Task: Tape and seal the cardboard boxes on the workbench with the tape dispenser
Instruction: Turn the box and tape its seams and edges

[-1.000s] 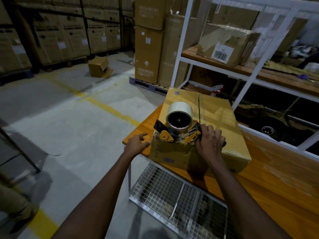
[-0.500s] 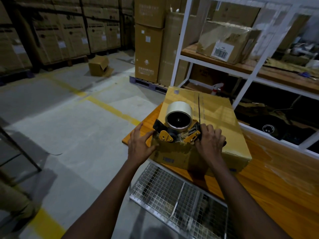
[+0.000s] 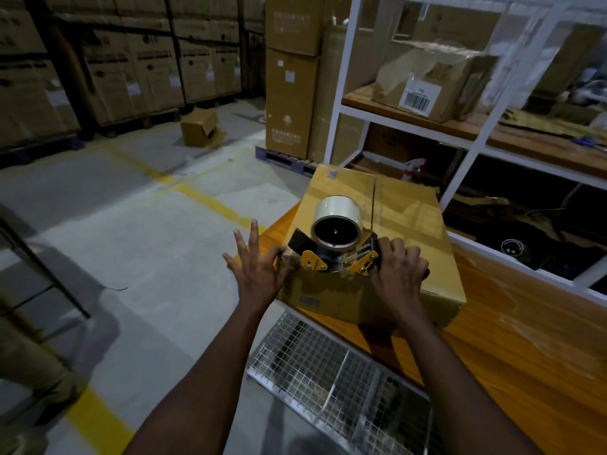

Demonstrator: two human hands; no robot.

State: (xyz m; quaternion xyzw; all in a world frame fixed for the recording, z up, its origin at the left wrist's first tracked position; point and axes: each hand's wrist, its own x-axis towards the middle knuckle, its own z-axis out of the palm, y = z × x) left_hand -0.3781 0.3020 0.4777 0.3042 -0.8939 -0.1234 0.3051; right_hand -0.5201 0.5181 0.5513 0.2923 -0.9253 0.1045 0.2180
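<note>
A closed cardboard box (image 3: pixel 407 221) lies on the wooden workbench (image 3: pixel 532 349), its centre seam running away from me. A yellow and black tape dispenser (image 3: pixel 335 254) with a white tape roll (image 3: pixel 338 208) sits on the box's near edge. My right hand (image 3: pixel 399 270) grips the dispenser's handle at its right side. My left hand (image 3: pixel 258 267) rests at the box's near left corner, fingers spread and straight, thumb touching the box beside the dispenser.
A wire mesh shelf (image 3: pixel 331 385) hangs under the bench in front of me. White metal shelving (image 3: pixel 466 159) with a torn labelled carton (image 3: pixel 430 83) stands behind the bench. Stacked cartons on pallets (image 3: pixel 289 103) and a small open box (image 3: pixel 200 126) stand on the concrete floor.
My left hand rose from the bench edge to the box's near left corner and spread its fingers. My right hand and the dispenser stayed in place.
</note>
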